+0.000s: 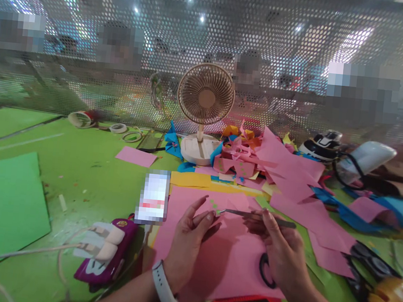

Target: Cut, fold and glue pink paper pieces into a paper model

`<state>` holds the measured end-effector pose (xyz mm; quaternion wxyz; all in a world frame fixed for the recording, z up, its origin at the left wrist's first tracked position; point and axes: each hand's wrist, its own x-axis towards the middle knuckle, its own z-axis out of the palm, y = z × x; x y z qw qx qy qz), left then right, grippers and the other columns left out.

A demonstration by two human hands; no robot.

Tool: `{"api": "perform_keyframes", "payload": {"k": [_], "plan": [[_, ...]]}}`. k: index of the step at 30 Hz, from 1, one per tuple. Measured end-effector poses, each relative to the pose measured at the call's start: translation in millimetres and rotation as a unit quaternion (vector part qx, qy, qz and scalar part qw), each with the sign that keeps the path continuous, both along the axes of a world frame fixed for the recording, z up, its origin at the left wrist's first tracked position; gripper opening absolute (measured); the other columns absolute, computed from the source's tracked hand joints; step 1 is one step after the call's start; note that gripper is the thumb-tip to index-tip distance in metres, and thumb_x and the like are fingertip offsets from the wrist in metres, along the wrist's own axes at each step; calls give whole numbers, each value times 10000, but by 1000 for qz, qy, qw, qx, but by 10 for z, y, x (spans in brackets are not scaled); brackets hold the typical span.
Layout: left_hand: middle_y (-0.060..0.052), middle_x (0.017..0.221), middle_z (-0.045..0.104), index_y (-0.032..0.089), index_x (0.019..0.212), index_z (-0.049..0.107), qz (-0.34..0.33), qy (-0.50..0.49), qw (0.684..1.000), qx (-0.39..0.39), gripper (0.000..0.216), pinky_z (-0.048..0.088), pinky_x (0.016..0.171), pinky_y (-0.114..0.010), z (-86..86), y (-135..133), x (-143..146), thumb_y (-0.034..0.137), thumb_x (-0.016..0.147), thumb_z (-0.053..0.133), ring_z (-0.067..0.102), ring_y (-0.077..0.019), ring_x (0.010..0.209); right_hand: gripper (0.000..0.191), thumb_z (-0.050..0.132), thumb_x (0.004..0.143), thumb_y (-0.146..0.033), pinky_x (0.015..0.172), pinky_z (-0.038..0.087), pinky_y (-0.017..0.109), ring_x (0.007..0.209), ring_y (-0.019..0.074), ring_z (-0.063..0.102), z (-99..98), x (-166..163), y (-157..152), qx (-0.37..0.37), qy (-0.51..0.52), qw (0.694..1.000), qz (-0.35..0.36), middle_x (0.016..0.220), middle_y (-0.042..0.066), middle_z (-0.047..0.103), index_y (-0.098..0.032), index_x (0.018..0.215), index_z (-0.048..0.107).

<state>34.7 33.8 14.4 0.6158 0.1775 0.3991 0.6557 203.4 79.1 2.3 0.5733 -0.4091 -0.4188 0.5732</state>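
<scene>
My right hand [281, 246] grips a pair of dark tweezers [241, 213] that lie level and point left. Their tips meet a small green paper piece [218, 212] at the fingertips of my left hand [194, 228]. Thumb and fingers of that left hand are pinched on the piece, partly hiding it. Further tiny green bits show just above. Beneath both hands is a large pink paper sheet [226, 267]. A black scissor handle [266, 270] shows on the sheet beside my right wrist, its blades hidden.
A fan [205, 97] stands ahead, pink paper scraps [289, 166] heaped to its right. Left of the sheet are a lit phone [153, 197] and a purple power strip [116, 252] with cables. A green board [6, 213] lies far left. A perforated screen [129, 87] closes the back; people sit behind.
</scene>
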Motion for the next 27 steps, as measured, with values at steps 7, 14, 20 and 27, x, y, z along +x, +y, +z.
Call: {"api": "perform_keyframes", "payload": {"k": [7,14,20,27], "plan": [[-35,848,696,168,1279,403,-16,23,1000,-7,578,500,839,-288,22,3,1,187,768,671,648,-131,815,241,630,792,-353,617,542,282,719,212,681,3,42,38,0,-23,1000,11,791,102,720,-131,859,694],[-38,840,693,169,1283,407,-17,27,999,1,596,490,866,-325,17,8,0,195,754,681,648,-171,871,204,635,796,-329,606,532,254,707,191,679,7,57,36,-3,-10,1000,16,794,85,720,-149,868,697],[-34,828,691,179,1280,422,-11,26,1000,4,603,490,869,-329,8,7,-8,202,742,692,649,-159,836,220,640,791,-335,602,529,244,695,182,677,-11,70,27,-8,-10,1000,20,787,83,719,-147,891,695],[-32,817,687,171,1274,425,-10,29,1000,4,592,492,865,-325,21,12,-9,209,746,690,648,-171,866,238,641,782,-352,605,533,273,691,203,676,-2,73,26,-9,-29,999,16,804,99,719,-139,875,691]]}}
